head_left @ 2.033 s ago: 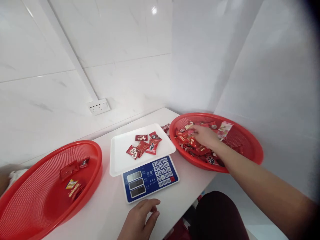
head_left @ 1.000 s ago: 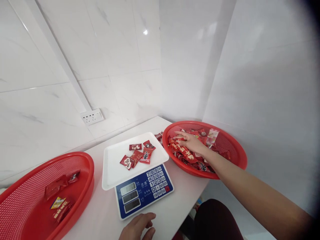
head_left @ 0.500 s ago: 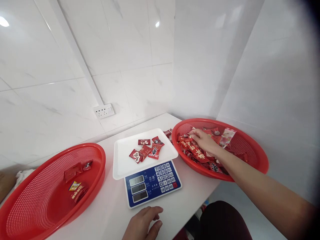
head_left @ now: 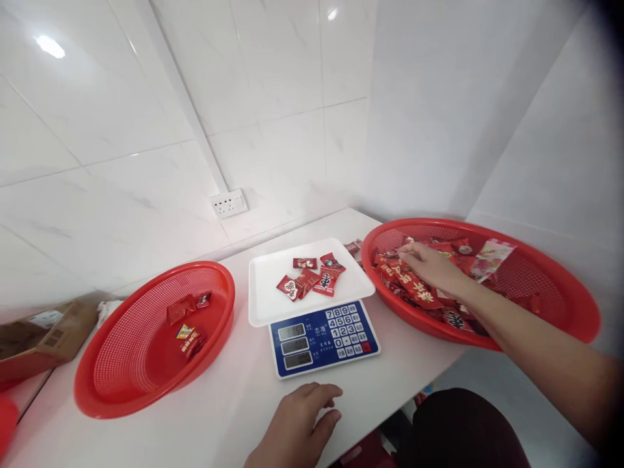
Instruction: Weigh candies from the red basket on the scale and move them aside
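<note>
My right hand (head_left: 429, 265) reaches into the right red basket (head_left: 580, 318), its fingers bent and drawn together among red snack packets (head_left: 418, 289). What lies between those fingertips is hidden. In front of the digital scale (head_left: 324, 338), my left hand (head_left: 308, 419) hovers low over the table, fingers loosely curved, thumb apart, holding nothing. The white tray (head_left: 266, 302) on the scale bears several small red packets (head_left: 308, 279). Lit displays show on the scale's blue panel, but their digits are too blurred to read surely.
On the left stands another red basket (head_left: 114, 364) with a few packets (head_left: 191, 341) in it. Beyond it sits an open cardboard box (head_left: 53, 338). More packets (head_left: 353, 247) lie behind the tray, beside the right basket. A wall socket (head_left: 229, 203) is above the table (head_left: 229, 416).
The view has swung left, bringing the cardboard box into sight and shifting everything rightward. My right hand stays among the packets with its fingers slightly more bent; my left hand remains before the scale.
</note>
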{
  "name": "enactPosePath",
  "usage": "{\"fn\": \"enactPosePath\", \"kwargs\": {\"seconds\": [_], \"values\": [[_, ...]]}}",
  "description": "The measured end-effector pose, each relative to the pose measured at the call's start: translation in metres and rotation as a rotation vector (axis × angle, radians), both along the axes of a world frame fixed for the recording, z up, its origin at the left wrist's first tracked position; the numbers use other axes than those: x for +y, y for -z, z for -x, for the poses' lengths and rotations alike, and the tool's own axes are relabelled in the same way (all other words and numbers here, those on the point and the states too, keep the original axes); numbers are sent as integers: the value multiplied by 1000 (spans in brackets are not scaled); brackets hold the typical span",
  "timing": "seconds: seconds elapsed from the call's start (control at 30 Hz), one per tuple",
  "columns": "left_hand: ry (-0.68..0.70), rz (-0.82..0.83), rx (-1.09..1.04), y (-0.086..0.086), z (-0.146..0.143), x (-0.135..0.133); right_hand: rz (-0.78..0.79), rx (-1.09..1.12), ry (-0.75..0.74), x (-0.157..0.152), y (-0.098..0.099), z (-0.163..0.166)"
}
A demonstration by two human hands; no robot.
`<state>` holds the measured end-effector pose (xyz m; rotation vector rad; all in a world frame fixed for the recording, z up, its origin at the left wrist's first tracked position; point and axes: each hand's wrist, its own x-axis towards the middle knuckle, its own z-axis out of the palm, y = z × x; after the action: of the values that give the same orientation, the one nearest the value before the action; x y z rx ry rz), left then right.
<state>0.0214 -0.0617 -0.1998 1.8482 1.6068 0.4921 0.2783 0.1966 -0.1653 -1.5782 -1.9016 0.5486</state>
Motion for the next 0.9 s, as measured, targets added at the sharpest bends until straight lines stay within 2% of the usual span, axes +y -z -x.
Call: {"fn": "enactPosePath", "kwargs": {"seconds": [0.33, 0.47, 0.57, 0.7, 0.8, 0.9], "values": [[-5, 40, 1, -4, -1, -1, 7, -31, -19, -2, 2, -1], [-13, 38, 15, -9, 2, -2, 52, -67, -46, -12, -9, 1], [-28, 36, 20, -10, 6, -4, -17, -127, -110, -30, -16, 5], [-41, 12, 22, -7, 9, -4, -36, -241, -273, -55, -5, 8], [-32, 6, 32, -6, 7, -2, 56, -256, -256, -66, 4, 8], [-11, 2, 45, -8, 4, 2, 99, -212, -223, -71, 4, 8]]}}
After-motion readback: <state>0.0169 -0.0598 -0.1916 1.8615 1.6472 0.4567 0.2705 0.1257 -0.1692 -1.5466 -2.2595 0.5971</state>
